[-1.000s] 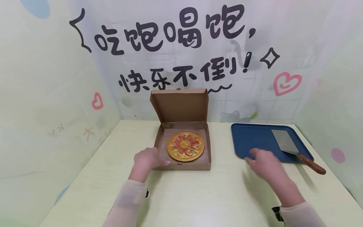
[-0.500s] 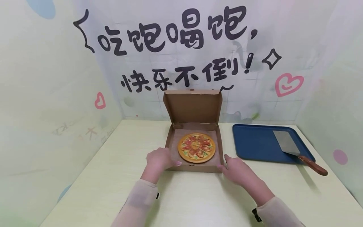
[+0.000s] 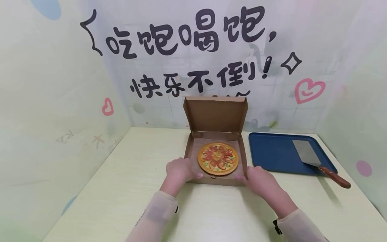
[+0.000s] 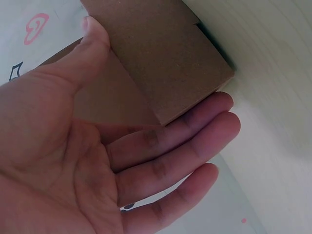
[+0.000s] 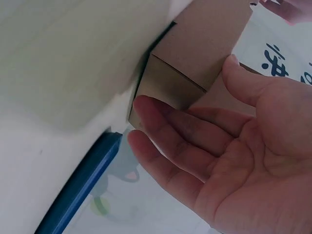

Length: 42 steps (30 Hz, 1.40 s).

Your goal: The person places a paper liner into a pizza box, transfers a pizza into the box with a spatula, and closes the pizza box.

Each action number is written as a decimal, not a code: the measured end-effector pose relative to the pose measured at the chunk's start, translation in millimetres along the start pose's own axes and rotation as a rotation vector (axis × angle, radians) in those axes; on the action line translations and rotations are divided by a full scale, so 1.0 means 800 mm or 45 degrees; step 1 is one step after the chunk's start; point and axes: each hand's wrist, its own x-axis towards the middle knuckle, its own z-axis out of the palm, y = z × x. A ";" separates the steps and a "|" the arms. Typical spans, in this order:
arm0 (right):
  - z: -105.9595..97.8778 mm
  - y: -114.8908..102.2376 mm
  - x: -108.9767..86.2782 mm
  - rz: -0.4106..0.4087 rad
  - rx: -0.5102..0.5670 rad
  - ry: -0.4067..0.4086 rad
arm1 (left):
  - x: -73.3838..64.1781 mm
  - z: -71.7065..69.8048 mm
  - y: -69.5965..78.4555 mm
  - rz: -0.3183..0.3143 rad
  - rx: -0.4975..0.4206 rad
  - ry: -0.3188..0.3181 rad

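Note:
A brown cardboard pizza box [image 3: 208, 182] stands on the table with its lid raised at the back. Inside, on brown paper, lies a round pizza [image 3: 217, 158] with red and green toppings. My left hand [image 3: 179, 170] grips the box's front left corner, thumb over the front edge and fingers along the side wall [image 4: 161, 58]. At the front right corner, my right hand [image 3: 262, 179] holds the box likewise; its thumb is over the rim and its fingers lie against the side [image 5: 168, 80].
Right of the box is a blue tray [image 3: 269, 154], close to my right hand. A metal spatula [image 3: 306, 153] lies on it, its wooden handle sticking out past the front right edge. Printed walls enclose the pale table [image 3: 127, 188] at the back and sides.
My right hand has come left from near the tray and taken hold of the box's right corner. The box, with the pizza and my left hand, has shifted right towards the tray.

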 end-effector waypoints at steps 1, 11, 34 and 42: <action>-0.002 0.001 0.000 0.007 -0.010 -0.013 | -0.001 0.000 0.002 0.003 0.004 0.001; -0.009 0.004 -0.005 0.041 -0.071 -0.082 | -0.004 0.002 0.013 0.016 0.041 -0.008; -0.013 -0.001 -0.007 0.018 -0.152 -0.064 | -0.005 0.005 0.010 0.039 0.048 -0.028; -0.039 0.005 0.013 0.050 -0.103 -0.228 | 0.006 -0.008 -0.013 0.118 -0.114 -0.128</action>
